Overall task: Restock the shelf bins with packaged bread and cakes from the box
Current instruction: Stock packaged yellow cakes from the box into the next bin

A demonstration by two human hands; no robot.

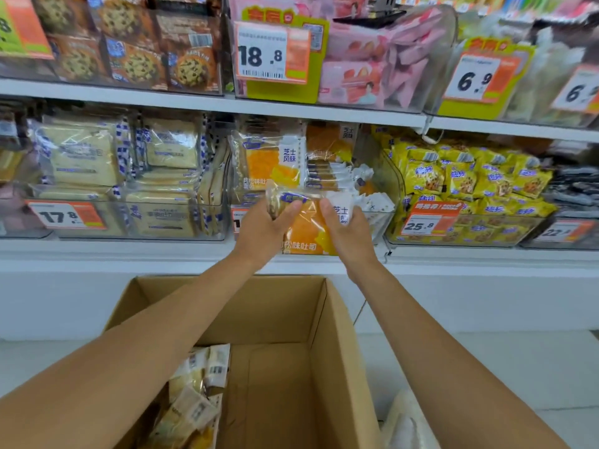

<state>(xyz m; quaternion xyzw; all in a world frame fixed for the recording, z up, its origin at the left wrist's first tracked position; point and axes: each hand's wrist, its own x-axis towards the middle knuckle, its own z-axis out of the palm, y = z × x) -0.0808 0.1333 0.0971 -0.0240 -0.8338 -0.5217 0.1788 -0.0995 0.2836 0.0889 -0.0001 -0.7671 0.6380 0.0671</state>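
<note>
An orange-and-white packaged toast loaf (306,230) is held up in front of the middle clear shelf bin (384,222). My left hand (264,230) grips its left end with the thumb over the top. My right hand (346,233) grips its right end. Behind it, the bin holds more of the same orange packs (275,163), some upright and some lying flat. Below my arms stands an open cardboard box (337,345) with several pale bread packs (197,393) in its left part.
The bin on the left holds cream bread packs with blue checks (97,157). The bin on the right is full of small yellow snack packs (470,179). Cookie and pink cake bins fill the upper shelf (194,103). A white bag (408,422) lies beside the box.
</note>
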